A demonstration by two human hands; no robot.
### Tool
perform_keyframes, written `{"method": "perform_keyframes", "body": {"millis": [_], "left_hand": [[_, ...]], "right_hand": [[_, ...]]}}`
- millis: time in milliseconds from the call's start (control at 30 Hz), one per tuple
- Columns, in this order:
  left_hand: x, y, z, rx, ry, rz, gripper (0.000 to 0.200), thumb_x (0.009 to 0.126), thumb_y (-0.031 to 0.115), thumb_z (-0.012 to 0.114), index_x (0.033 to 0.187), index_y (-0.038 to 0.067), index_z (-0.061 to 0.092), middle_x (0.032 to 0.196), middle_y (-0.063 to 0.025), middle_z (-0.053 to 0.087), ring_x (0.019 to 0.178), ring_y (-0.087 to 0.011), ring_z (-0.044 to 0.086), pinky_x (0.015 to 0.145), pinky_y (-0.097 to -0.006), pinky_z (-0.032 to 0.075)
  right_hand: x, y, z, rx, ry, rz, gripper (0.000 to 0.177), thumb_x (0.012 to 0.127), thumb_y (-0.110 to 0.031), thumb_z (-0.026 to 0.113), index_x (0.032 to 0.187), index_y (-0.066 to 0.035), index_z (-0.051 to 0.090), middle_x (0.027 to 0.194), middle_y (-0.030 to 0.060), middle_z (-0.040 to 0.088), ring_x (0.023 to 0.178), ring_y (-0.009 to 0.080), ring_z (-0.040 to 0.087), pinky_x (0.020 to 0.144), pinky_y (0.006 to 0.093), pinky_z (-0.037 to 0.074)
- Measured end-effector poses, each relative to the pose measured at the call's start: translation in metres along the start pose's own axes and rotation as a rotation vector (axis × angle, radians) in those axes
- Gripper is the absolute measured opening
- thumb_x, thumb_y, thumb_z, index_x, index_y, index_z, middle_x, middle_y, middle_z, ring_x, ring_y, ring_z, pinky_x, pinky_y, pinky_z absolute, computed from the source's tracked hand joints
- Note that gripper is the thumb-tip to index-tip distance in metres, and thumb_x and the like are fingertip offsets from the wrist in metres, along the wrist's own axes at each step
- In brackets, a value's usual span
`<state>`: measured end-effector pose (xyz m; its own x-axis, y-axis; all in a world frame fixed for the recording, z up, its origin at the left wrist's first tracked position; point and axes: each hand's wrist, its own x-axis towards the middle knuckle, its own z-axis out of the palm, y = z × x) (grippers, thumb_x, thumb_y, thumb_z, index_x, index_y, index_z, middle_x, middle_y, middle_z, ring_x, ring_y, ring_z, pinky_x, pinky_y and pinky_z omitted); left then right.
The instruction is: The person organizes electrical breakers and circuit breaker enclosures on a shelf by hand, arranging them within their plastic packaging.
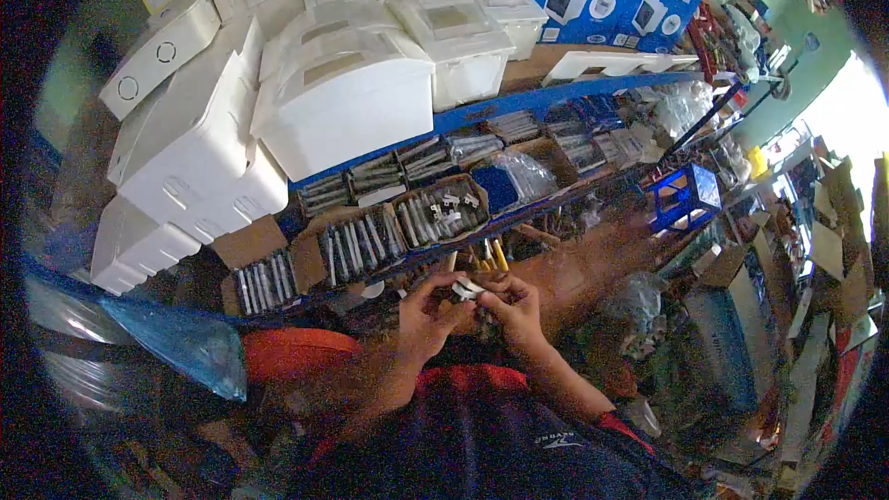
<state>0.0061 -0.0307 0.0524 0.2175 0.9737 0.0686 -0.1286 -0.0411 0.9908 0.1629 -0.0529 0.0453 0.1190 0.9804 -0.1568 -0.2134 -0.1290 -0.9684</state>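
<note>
Both hands meet in front of the chest, around a small white piece (469, 288) whose details are too small to tell. My left hand (430, 315) pinches its left side. On the right side, the thumb and fingers of my right hand (514, 308) close on the same piece. Yellow-handled tools (496, 255) stand just beyond the fingers. Above them, a cardboard box (443, 213) on the shelf holds small white and grey parts.
White enclosures (347, 106) are stacked on the upper shelf beside blue cartons (602, 0). Boxes of slim packed parts (361, 245) line the lower shelf. A blue plastic stool (685, 199) stands right, a red round object (298, 352) lower left. Cardboard (824, 245) crowds the right.
</note>
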Motion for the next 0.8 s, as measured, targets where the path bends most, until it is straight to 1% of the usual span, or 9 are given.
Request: {"method": "perform_keyframes", "body": {"millis": [67, 167, 267, 300, 400, 433, 533, 700, 800], "left_hand": [[-0.001, 0.012, -0.003, 0.024, 0.002, -0.122, 0.036, 0.08, 0.006, 0.069, 0.114, 0.003, 0.057, 0.106, -0.0071, 0.061, 0.097, -0.0118, 0.056, 0.084, -0.026, 0.046], [0.006, 0.015, -0.004, 0.114, -0.027, 0.043, 0.038, 0.08, 0.005, 0.068, 0.117, 0.004, 0.056, 0.104, -0.006, 0.062, 0.095, -0.01, 0.056, 0.077, -0.024, 0.047], [0.009, 0.035, 0.003, 0.228, -0.038, 0.08, 0.037, 0.081, 0.001, 0.065, 0.116, 0.005, 0.056, 0.102, -0.0053, 0.062, 0.095, -0.0097, 0.056, 0.075, -0.0229, 0.048], [0.007, 0.039, 0.005, 0.114, -0.042, -0.142, 0.036, 0.079, -0.001, 0.065, 0.113, 0.004, 0.056, 0.104, -0.0056, 0.062, 0.096, -0.0129, 0.057, 0.079, -0.0248, 0.049], [0.004, 0.026, 0.004, 0.363, -0.039, -0.106, 0.034, 0.076, -0.002, 0.066, 0.108, 0.002, 0.057, 0.106, -0.0073, 0.061, 0.098, -0.0169, 0.059, 0.081, -0.0261, 0.05], [0.004, 0.021, 0.001, 0.39, -0.057, -0.054, 0.034, 0.075, -0.002, 0.066, 0.107, 0.002, 0.057, 0.106, -0.0081, 0.061, 0.099, -0.0174, 0.059, 0.081, -0.0265, 0.05], [0.004, 0.015, -0.005, 0.451, -0.082, 0.116, 0.032, 0.074, -0.003, 0.065, 0.105, 0.001, 0.057, 0.105, -0.0104, 0.061, 0.101, -0.0188, 0.06, 0.08, -0.0275, 0.051], [-0.004, 0.004, -0.01, 0.576, -0.073, 0.368, 0.03, 0.075, -0.003, 0.064, 0.104, 0.0, 0.058, 0.104, -0.0121, 0.061, 0.101, -0.0201, 0.059, 0.081, -0.0295, 0.051], [-0.011, -0.014, -0.008, 0.202, 0.041, 0.04, 0.031, 0.074, -0.003, 0.066, 0.104, -0.001, 0.058, 0.106, -0.0118, 0.062, 0.1, -0.0204, 0.059, 0.084, -0.0299, 0.048]], "right_hand": [[0.0, 0.0, -0.006, -0.139, -0.067, 0.006, 0.016, 0.078, -0.013, 0.072, 0.088, -0.002, 0.064, 0.075, 0.0025, 0.063, 0.061, 0.0071, 0.055, 0.057, 0.0234, 0.046], [0.004, 0.0, -0.013, -0.227, -0.159, 0.087, 0.016, 0.082, -0.015, 0.067, 0.092, -0.003, 0.063, 0.082, 0.0041, 0.064, 0.069, 0.0091, 0.057, 0.063, 0.0247, 0.047], [0.016, -0.013, -0.013, 0.197, 0.08, -0.058, 0.019, 0.086, -0.017, 0.061, 0.099, -0.003, 0.06, 0.092, 0.0066, 0.063, 0.082, 0.0109, 0.057, 0.075, 0.0265, 0.046], [0.015, -0.032, -0.011, 0.286, 0.027, -0.121, 0.023, 0.089, -0.018, 0.054, 0.106, -0.002, 0.056, 0.099, 0.0072, 0.061, 0.092, 0.0151, 0.057, 0.084, 0.0289, 0.044], [0.019, -0.041, -0.001, -0.187, -0.147, -0.363, 0.03, 0.091, -0.023, 0.051, 0.112, -0.001, 0.053, 0.108, 0.0099, 0.059, 0.095, 0.0162, 0.057, 0.086, 0.0313, 0.044], [0.02, -0.034, 0.008, -0.453, -0.147, -0.478, 0.026, 0.092, -0.014, 0.051, 0.112, 0.001, 0.054, 0.105, 0.009, 0.061, 0.097, 0.0161, 0.057, 0.086, 0.0299, 0.044], [0.028, -0.034, 0.012, -0.368, -0.152, -0.298, 0.019, 0.091, -0.007, 0.051, 0.107, 0.001, 0.057, 0.099, 0.0083, 0.063, 0.094, 0.0151, 0.058, 0.084, 0.0282, 0.045], [0.036, -0.031, 0.013, -0.338, -0.108, -0.282, 0.018, 0.088, -0.005, 0.055, 0.104, 0.001, 0.059, 0.095, 0.009, 0.065, 0.092, 0.0162, 0.059, 0.084, 0.0286, 0.045], [0.022, -0.043, 0.021, -0.443, -0.056, -0.394, 0.02, 0.086, -0.002, 0.054, 0.105, 0.001, 0.059, 0.101, 0.0122, 0.063, 0.096, 0.0212, 0.059, 0.087, 0.031, 0.044]]}}
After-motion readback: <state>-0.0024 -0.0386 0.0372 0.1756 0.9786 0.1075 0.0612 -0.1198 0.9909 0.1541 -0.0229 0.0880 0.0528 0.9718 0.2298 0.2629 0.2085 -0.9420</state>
